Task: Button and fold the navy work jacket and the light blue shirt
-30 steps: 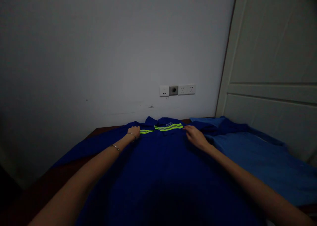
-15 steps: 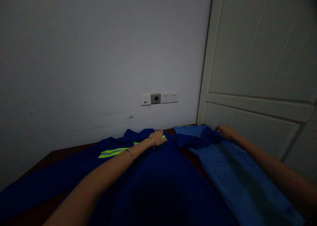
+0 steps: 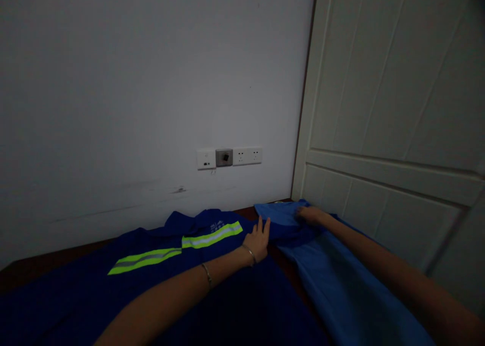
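Observation:
A dark blue work jacket (image 3: pixel 223 265) with yellow-green and silver reflective strips across its chest lies spread out in front of me. My left hand (image 3: pixel 257 241), with bracelets on the wrist and forearm, rests on the jacket near the shoulder, fingers spread apart. The jacket's sleeve (image 3: pixel 290 234) stretches rightward over a lighter blue cloth (image 3: pixel 322 273). Farther right, my right hand (image 3: pixel 310 215) has its fingers curled together at the upper edge of that sleeve. Its fingertips are dim and partly hidden.
A reddish-brown tabletop (image 3: pixel 45 261) shows around the garments. Behind it rises a pale wall (image 3: pixel 151 93) with a row of sockets and switches (image 3: pixel 229 157). A white panelled door (image 3: pixel 379 108) stands close on the right.
My left hand has moved right and down off the reflective strip, and its fingers have spread. The right hand has come left along the sleeve. The view has shifted slightly.

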`<state>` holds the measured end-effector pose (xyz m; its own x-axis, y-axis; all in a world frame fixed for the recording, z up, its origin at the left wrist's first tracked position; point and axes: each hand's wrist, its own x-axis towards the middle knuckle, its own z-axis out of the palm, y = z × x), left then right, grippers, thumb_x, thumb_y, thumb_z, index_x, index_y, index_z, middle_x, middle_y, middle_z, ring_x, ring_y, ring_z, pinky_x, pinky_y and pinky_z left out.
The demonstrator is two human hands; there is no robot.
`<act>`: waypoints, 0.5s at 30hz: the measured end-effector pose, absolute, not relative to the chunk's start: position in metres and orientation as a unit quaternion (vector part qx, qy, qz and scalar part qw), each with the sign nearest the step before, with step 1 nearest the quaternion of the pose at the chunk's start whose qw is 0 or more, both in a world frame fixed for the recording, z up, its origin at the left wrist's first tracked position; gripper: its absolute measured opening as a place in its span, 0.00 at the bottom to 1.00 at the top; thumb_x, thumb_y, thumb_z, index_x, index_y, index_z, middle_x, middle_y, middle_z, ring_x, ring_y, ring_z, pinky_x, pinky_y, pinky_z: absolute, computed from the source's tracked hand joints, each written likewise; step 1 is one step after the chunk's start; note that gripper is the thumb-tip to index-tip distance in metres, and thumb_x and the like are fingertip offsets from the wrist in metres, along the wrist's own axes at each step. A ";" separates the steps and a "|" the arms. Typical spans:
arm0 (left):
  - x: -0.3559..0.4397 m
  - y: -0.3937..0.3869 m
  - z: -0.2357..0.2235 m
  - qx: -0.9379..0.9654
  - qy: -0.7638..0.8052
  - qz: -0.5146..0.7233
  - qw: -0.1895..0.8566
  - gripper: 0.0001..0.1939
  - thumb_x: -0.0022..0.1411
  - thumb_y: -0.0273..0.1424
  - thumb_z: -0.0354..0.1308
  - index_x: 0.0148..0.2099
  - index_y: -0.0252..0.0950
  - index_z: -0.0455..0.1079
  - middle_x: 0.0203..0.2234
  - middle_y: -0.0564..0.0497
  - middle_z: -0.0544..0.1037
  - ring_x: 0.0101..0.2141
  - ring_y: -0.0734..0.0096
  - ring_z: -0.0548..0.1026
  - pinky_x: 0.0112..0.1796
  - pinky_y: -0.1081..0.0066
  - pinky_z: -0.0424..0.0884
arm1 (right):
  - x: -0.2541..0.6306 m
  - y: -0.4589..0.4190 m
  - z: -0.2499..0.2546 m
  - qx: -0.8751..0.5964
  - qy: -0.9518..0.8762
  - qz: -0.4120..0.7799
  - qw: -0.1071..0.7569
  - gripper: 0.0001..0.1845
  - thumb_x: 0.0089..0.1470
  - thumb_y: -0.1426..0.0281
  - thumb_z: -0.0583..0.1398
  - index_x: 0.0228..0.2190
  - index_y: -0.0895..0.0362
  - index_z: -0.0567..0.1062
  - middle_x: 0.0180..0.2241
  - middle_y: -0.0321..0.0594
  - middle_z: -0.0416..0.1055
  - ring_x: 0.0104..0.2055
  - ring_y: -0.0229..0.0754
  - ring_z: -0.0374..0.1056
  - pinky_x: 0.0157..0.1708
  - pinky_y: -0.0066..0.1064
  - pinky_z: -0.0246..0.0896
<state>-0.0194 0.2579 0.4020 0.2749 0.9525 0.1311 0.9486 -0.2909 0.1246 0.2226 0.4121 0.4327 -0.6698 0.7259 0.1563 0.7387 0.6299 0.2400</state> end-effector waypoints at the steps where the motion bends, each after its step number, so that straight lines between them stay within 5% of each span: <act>1: -0.023 0.259 0.403 0.802 0.589 0.099 0.014 0.48 0.48 0.21 0.50 0.64 0.37 0.26 0.62 0.38 0.33 0.58 0.49 0.52 0.46 0.58 0.66 | 0.223 0.414 0.429 -0.410 -0.902 -0.138 -0.003 0.17 0.35 0.86 0.55 0.28 0.60 0.76 0.29 0.39 0.75 0.32 0.34 0.69 0.32 0.23 0.59; 9: -0.060 0.261 0.406 0.876 0.464 0.130 0.011 0.36 0.47 0.16 0.45 0.59 0.41 0.55 0.63 0.50 0.40 0.60 0.56 0.44 0.57 0.53 0.50 | 0.272 0.411 0.441 -0.447 -0.876 -0.177 -0.029 0.13 0.46 0.86 0.53 0.25 0.62 0.75 0.28 0.49 0.74 0.37 0.45 0.69 0.44 0.43 0.55; 15: -0.082 0.260 0.396 0.900 0.411 0.135 0.057 0.37 0.45 0.12 0.42 0.58 0.40 0.58 0.62 0.52 0.44 0.61 0.62 0.45 0.58 0.57 0.48 | 0.349 0.347 0.418 -0.434 -0.887 -0.156 0.007 0.19 0.43 0.83 0.53 0.37 0.58 0.74 0.34 0.49 0.73 0.34 0.43 0.69 0.35 0.33 0.60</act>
